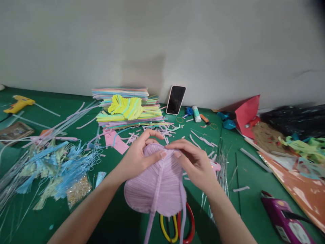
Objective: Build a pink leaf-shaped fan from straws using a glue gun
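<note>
A lilac pipe-cleaner leaf [142,189], built of many strands lying side by side with a raised middle rib, is held up over the table. Two loose lilac ends hang below it. On its upper left edge, my left hand [141,154] grips with the thumb on the face and the fingers mostly behind. My right hand [195,161] pinches the top right edge near the rib, thumb and forefinger close together. Scissors [190,223] with one red and one yellow handle loop lie beneath the leaf, their blades hidden.
Bundled pipe cleaners [129,122] lie at the back, topped by a yellow striped piece [125,106]. A phone [176,99] leans on the wall. Blue tassels [68,166] and a glue gun [19,104] are left; a purple device [286,220] is right.
</note>
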`<move>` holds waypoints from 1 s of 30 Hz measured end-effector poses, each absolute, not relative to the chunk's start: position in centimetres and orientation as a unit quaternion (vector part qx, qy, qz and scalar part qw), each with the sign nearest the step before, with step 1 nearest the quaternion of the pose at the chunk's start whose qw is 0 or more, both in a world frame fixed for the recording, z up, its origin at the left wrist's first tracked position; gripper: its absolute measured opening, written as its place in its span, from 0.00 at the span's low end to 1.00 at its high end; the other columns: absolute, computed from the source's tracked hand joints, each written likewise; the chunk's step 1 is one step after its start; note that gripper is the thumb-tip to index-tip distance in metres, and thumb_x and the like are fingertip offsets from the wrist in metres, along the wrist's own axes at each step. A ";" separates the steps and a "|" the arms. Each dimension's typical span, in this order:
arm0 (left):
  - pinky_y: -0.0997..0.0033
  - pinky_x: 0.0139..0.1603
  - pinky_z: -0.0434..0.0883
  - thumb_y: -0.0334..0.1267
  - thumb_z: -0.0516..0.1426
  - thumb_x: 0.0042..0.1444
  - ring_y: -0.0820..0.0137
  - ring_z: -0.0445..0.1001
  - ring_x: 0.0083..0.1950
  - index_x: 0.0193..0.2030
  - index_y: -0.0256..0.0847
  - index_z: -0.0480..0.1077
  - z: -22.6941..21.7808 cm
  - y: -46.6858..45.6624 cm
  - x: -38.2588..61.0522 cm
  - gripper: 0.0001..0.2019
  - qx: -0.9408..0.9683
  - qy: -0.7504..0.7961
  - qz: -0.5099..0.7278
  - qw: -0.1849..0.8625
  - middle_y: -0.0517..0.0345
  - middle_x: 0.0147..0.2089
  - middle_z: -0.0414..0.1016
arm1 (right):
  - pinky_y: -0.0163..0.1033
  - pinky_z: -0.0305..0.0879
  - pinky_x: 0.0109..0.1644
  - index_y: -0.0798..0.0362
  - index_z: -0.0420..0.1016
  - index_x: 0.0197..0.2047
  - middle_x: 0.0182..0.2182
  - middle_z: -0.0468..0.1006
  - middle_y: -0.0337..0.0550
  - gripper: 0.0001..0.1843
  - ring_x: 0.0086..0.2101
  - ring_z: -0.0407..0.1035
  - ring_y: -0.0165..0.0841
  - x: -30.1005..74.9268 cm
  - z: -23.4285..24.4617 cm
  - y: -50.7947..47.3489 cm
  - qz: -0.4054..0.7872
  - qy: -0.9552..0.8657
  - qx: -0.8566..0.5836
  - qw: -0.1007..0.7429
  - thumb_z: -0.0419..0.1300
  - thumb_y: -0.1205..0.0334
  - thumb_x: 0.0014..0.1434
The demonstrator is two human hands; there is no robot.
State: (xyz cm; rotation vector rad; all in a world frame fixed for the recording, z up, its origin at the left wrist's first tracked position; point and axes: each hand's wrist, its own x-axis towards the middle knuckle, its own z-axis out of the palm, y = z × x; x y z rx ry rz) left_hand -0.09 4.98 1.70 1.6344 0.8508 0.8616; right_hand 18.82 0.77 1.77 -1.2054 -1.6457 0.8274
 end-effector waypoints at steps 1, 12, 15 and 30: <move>0.73 0.40 0.70 0.40 0.61 0.57 0.72 0.71 0.40 0.48 0.45 0.64 1.7 5.0 -0.1 0.14 0.684 0.354 0.362 0.526 0.57 0.49 0.68 | 0.42 0.68 0.46 0.47 0.78 0.41 0.38 0.79 0.41 0.13 0.41 0.73 0.35 18.9 1.7 0.7 0.336 -0.667 -0.488 0.452 0.54 0.69 0.59; 0.74 0.39 0.69 0.39 0.61 0.56 0.73 0.71 0.39 0.47 0.44 0.64 1.7 4.9 0.1 0.14 0.686 0.352 0.370 0.518 0.58 0.48 0.68 | 0.45 0.67 0.48 0.44 0.77 0.48 0.43 0.77 0.43 0.15 0.44 0.71 0.36 19.1 1.5 0.7 0.363 -0.665 -0.467 0.456 0.55 0.66 0.61; 0.74 0.39 0.68 0.39 0.61 0.56 0.73 0.71 0.39 0.46 0.44 0.64 1.9 4.8 0.0 0.13 0.691 0.353 0.367 0.513 0.59 0.46 0.69 | 0.43 0.67 0.46 0.40 0.71 0.56 0.49 0.73 0.43 0.19 0.43 0.70 0.35 19.3 1.1 0.6 0.372 -0.629 -0.463 0.502 0.56 0.63 0.62; 0.76 0.41 0.67 0.38 0.61 0.56 0.74 0.70 0.39 0.40 0.42 0.69 2.2 4.5 0.2 0.06 0.720 0.362 0.361 0.470 0.64 0.38 0.71 | 0.42 0.62 0.46 0.45 0.78 0.40 0.39 0.73 0.42 0.12 0.44 0.66 0.36 18.9 0.9 0.5 0.370 -0.634 -0.440 0.517 0.57 0.69 0.59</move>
